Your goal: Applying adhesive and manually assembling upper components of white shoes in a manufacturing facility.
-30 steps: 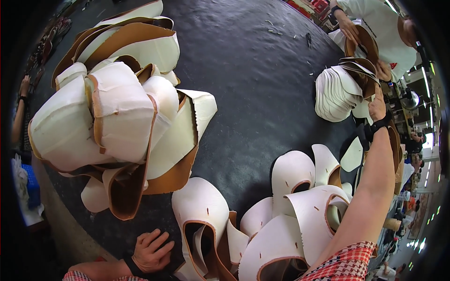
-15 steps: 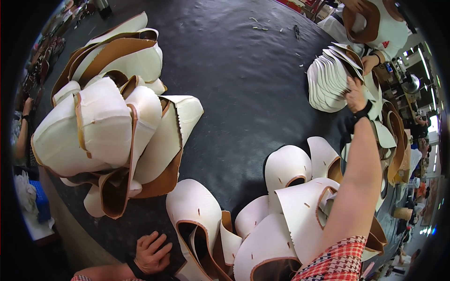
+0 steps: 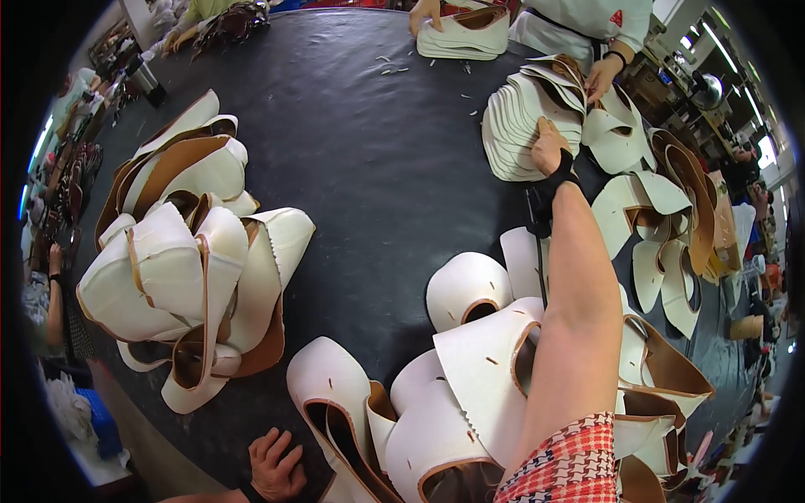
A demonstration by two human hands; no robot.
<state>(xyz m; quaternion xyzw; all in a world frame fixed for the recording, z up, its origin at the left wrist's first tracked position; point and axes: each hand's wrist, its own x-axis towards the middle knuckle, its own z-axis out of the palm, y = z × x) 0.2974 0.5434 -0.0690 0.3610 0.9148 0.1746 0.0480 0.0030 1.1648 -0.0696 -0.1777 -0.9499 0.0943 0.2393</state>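
Observation:
My right hand (image 3: pixel 550 149), with a black wristband, reaches far forward to a fanned stack of white leather shoe uppers (image 3: pixel 513 117). Its fingers are closed at the near right side of the stack; some fingertips are hidden. My left hand (image 3: pixel 278 466) lies low on the black table, fingers loosely bent and apart, holding nothing. Close to it, and under my right forearm, are loose white shoe uppers (image 3: pixel 480 348) with brown insides and small slits. A co-worker's hand (image 3: pixel 600 77) touches the far edge of the fanned stack.
A tall heap of white and brown uppers (image 3: pixel 172 256) stands on the left of the black table (image 3: pixel 360 168). More uppers (image 3: pixel 641 201) lie along the right edge. Across the table, a co-worker's other hand (image 3: pixel 426 15) touches a smaller stack (image 3: pixel 464 35). White scraps (image 3: pixel 392 65) lie nearby.
The view has turned, so the table's contents appear shifted left and the co-worker's smaller stack shows at the top. My right hand stays at the fanned stack; my left remains on the table.

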